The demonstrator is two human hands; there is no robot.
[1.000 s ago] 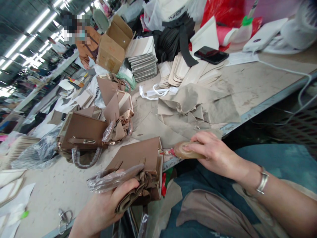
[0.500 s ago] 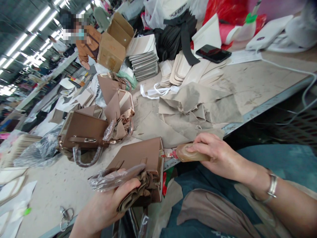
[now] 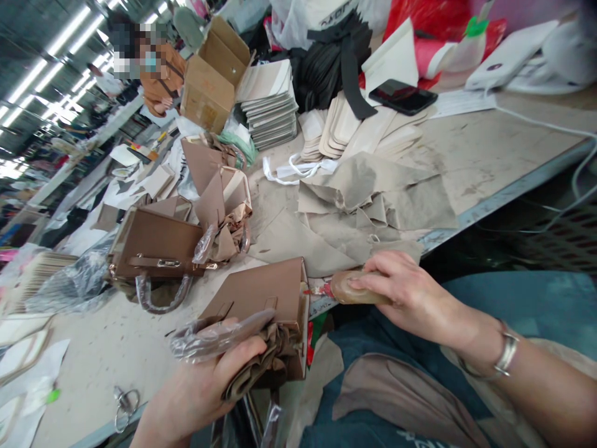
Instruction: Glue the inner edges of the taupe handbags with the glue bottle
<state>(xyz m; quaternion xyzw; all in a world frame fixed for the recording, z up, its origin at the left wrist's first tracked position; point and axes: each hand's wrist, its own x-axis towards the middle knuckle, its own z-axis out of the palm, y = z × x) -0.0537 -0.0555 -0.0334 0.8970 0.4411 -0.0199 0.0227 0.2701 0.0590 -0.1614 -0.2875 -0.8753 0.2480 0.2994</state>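
Left of the foreground bag (image 3: 261,287) at the table (image 3: 93,358) edge, I log one handled bag (image 3: 158,239). At the foreground bag's near side: left hand (image 3: 203,379), gripping bunched fabric (image 3: 254,368). At its right edge: nozzle (image 3: 321,290); contact, I cannot tell. Farther right: amber bottle (image 3: 346,290), right hand (image 3: 405,287) wrapped around it.

No text readable, dark lettering on white bag (image 3: 321,9), illegible, right of cardboard box (image 3: 205,102)

Factory workshop: handbags (image 3: 263,289), stacked panels (image 3: 269,115)
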